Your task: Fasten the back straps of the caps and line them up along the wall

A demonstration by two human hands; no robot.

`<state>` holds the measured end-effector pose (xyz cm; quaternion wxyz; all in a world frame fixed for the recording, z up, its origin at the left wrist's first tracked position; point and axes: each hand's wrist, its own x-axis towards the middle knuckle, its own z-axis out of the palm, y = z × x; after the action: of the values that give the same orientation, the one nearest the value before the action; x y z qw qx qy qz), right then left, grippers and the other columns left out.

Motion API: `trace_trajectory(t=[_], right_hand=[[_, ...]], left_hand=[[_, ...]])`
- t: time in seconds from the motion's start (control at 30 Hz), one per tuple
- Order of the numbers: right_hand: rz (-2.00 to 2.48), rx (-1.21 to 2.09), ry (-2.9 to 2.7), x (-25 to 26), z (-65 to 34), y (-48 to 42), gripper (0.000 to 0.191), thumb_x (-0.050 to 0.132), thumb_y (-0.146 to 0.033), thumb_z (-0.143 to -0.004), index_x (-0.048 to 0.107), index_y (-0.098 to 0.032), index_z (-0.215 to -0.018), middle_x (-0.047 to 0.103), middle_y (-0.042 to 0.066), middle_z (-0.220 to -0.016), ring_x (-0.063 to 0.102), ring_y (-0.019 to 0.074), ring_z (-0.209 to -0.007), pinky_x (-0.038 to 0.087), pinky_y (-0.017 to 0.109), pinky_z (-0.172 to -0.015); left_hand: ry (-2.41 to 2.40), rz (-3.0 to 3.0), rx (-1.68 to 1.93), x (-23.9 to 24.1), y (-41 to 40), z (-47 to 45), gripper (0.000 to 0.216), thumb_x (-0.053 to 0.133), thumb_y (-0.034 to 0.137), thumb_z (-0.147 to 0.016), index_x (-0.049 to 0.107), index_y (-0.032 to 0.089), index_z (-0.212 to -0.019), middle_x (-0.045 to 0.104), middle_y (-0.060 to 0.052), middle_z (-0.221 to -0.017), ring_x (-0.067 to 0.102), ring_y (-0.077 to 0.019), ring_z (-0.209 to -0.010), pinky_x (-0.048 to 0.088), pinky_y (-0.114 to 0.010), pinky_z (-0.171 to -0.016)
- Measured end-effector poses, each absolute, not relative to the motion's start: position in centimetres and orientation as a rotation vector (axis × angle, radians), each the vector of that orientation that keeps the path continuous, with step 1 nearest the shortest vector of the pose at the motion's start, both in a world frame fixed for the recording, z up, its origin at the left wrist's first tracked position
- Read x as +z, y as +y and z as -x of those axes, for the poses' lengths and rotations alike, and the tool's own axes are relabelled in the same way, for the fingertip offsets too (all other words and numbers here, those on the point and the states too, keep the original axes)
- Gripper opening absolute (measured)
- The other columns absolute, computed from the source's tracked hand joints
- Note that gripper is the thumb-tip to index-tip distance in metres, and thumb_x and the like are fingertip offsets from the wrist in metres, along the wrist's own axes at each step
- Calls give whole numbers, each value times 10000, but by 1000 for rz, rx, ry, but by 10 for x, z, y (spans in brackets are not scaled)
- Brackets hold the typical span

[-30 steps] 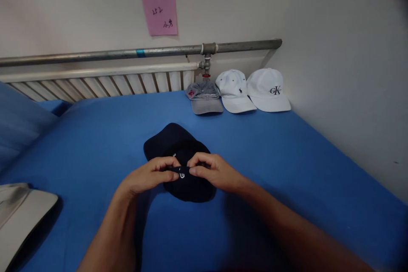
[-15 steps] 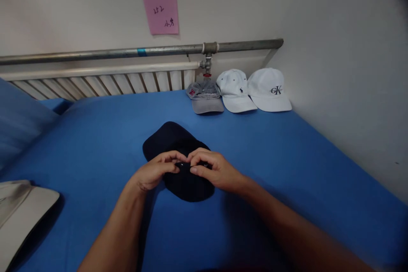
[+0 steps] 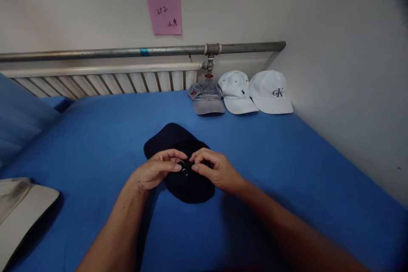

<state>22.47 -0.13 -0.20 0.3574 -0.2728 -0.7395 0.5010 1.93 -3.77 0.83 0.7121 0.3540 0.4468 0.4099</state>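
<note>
A dark navy baseball cap (image 3: 191,188) lies on the blue bed sheet, its brim pointing away to the upper left. A small shiny metal buckle (image 3: 185,172) shows at its back edge, between my fingertips. Thumb and fingers of my left hand (image 3: 156,171) are closed on the cap's back, left of the buckle. On the other side my right hand (image 3: 220,171) pinches the same back edge. My fingers partly cover the strap there.
Against the back wall stand a grey cap (image 3: 208,106) and two white caps, the polo-logo cap (image 3: 237,93) and the CK cap (image 3: 269,91). A cream cap (image 3: 27,212) lies at the left edge. Behind the bed runs a radiator (image 3: 127,80) with a metal pipe (image 3: 105,53).
My fingertips have shifted slightly at the cap's back edge, and the metal buckle now shows more fully. The view has moved slightly; the caps at the back stay put.
</note>
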Motion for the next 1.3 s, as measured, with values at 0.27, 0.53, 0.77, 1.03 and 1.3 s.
trace_trajectory(t=[0.27, 0.53, 0.77, 1.03, 1.3], right_hand=[[632, 1176, -1956, 0, -224, -3, 98, 619, -169, -795, 585, -195, -707, 641, 32, -880, 611, 154, -862, 472, 324, -822], [577, 989, -2088, -1, -224, -8, 173, 591, -170, -799, 508, -194, -649, 631, 66, -952, 609, 176, -911, 479, 335, -811], [562, 1000, -2135, -1, -223, -9, 189, 544, -91, -717, 448, -197, -594, 619, 75, -954, 614, 194, -940, 491, 339, -795], [570, 958, -2232, -2, -223, -12, 241, 545, -62, -685, 387, -194, -560, 611, 87, -1014, 600, 202, -992, 485, 333, -798], [625, 993, -2366, 5, -224, -11, 231, 574, -57, -683, 430, -189, -559, 594, 70, -1058, 521, 221, -1119, 452, 367, -872]], left_hand=[[1063, -752, 958, 4, -36, -24, 367, 802, 94, -537, 693, 160, -881, 634, 19, -772, 567, -82, -712, 430, -221, -728], [1135, -764, 950, 5, -35, -29, 333, 799, 89, -522, 696, 152, -832, 621, 15, -797, 530, -75, -707, 409, -221, -719], [1150, -861, 919, 9, -38, -34, 288, 774, 96, -565, 677, 148, -832, 604, 16, -759, 527, -84, -689, 406, -234, -678], [1186, -905, 927, 10, -43, -40, 265, 739, 92, -583, 631, 146, -819, 599, 25, -754, 537, -86, -677, 409, -254, -676], [1240, -994, 931, 11, -43, -43, 272, 731, 110, -581, 611, 159, -821, 555, 37, -716, 510, -97, -672, 394, -261, -660]])
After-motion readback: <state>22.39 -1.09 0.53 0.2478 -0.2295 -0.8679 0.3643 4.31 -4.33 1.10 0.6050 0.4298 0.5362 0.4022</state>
